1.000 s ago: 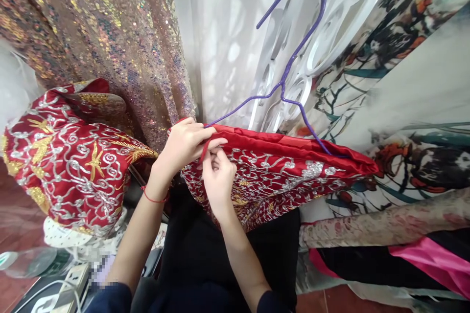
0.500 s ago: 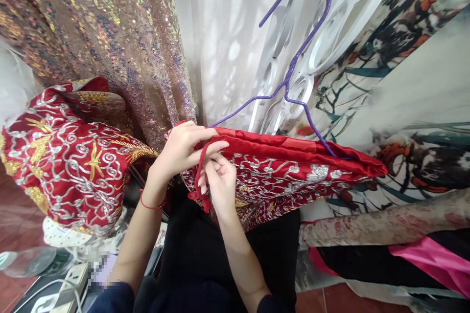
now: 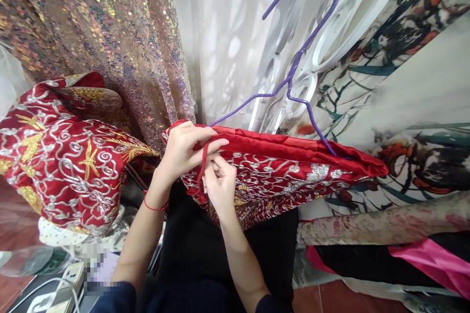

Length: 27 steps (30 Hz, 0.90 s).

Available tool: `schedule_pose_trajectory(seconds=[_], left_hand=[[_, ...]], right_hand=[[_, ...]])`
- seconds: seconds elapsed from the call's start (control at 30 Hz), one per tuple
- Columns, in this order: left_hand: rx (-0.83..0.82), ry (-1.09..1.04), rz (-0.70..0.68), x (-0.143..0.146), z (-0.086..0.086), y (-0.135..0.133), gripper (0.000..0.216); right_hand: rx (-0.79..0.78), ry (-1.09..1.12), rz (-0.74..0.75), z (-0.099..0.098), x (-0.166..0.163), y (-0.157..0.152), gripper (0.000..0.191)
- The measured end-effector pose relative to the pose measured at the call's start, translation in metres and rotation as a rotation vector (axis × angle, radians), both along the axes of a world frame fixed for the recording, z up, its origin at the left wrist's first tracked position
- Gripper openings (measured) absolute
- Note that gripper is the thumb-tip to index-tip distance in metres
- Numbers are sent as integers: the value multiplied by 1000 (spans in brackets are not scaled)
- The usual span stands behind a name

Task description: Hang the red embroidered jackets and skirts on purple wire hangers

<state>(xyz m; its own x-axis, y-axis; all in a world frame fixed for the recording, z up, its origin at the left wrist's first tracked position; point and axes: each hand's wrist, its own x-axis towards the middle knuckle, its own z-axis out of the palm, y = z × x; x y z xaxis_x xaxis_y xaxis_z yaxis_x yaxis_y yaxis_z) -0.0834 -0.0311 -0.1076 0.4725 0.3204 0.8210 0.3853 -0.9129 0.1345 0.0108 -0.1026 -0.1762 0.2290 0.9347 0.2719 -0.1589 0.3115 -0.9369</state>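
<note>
A red garment [image 3: 279, 168] with silver and gold embroidery lies across my lap, its plain red satin top edge [image 3: 271, 144] uppermost. The purple wire hanger [image 3: 293, 68] has its lower ends in that edge. My left hand [image 3: 183, 151] is closed over the left end of the satin edge, thumb and fingers gripping it. A twisted red cord [image 3: 204, 161] loops past the left thumb and hangs down. Just below, my right hand [image 3: 222, 181] is closed with fingertips pinched at the cord; the exact grip is partly hidden.
Another red embroidered piece [image 3: 81, 156] is heaped on the left, in front of a sequined curtain [image 3: 128, 34]. At lower left lie a plastic bottle [image 3: 33, 260] and a power strip [image 3: 69, 279] with a white cable. A white openwork screen [image 3: 271, 88] and floral fabric [image 3: 411, 156] stand ahead and right.
The hanger's hook has tipped slightly to the right. My right fingers have shifted a little at the cord, and its hanging end sits differently. My left hand keeps its place on the edge.
</note>
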Motion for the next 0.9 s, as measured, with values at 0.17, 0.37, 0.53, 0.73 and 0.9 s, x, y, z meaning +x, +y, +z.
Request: schedule_pose_trajectory(seconds=[0.17, 0.37, 0.53, 0.73, 0.9], left_hand=[[-12, -44, 19, 4, -3, -6, 28], [27, -115, 16, 4, 5, -12, 25], [-7, -159, 61, 2, 10, -7, 31], [-9, -159, 34, 2, 3, 6, 30], [-31, -188, 35, 6, 0, 9, 33]], right_hand=[[-42, 137, 45, -5, -5, -6, 29], [-154, 203, 31, -26, -14, -3, 34], [-325, -91, -22, -89, -17, -12, 35], [-286, -492, -5, -60, 33, -41, 25], [-140, -531, -370, -9, 76, -55, 23]])
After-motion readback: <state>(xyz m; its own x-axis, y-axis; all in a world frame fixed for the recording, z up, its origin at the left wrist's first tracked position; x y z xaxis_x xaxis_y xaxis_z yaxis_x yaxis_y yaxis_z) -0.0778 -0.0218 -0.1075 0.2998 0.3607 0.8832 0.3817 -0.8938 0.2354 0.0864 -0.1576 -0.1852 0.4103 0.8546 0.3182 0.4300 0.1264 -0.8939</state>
